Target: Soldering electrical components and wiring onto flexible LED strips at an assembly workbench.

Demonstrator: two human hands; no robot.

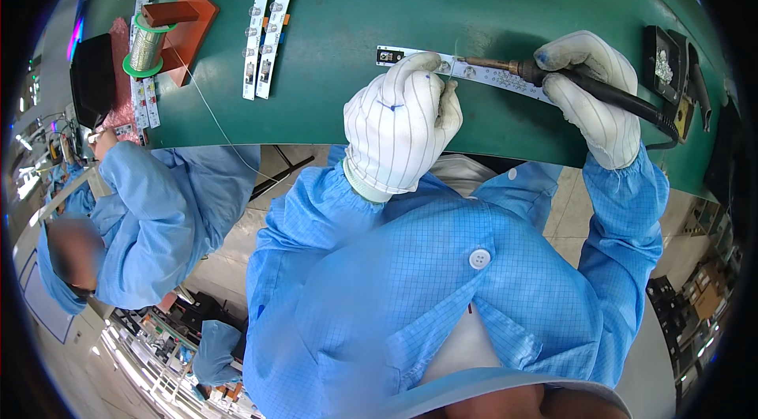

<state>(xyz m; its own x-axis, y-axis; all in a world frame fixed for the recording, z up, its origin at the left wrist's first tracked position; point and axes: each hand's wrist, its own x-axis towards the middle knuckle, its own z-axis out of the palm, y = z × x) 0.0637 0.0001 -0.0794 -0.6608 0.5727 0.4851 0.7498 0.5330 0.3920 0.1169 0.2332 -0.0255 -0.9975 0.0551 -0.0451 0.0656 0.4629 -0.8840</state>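
A: What is under the hands?

B: A long, narrow white circuit strip (466,70) lies flat on the smooth green bench top (410,0), dotted with small round clear parts. The left hand (399,123), in a white pinstriped fabric glove, rests on its middle with fingers curled down and pinched narrow at the strip's edge; a thin wire (217,123) runs toward it.

A: And the other one?

B: The right hand (592,95), gloved the same, is closed around the black handle of a soldering iron (553,75). Its slim metal tip lies low over the strip, just beside the left fingertips.

A: Where does the wire come from?

B: A green-flanged spool of dull silver solder (146,44) on a reddish-brown block stand (193,20), well to the left. Two more white strips (268,20) lie side by side near it. A black iron holder (663,71) sits at the right edge.

A: Anyone else?

B: A person in a blue gridded coat (150,214) sits to the left.
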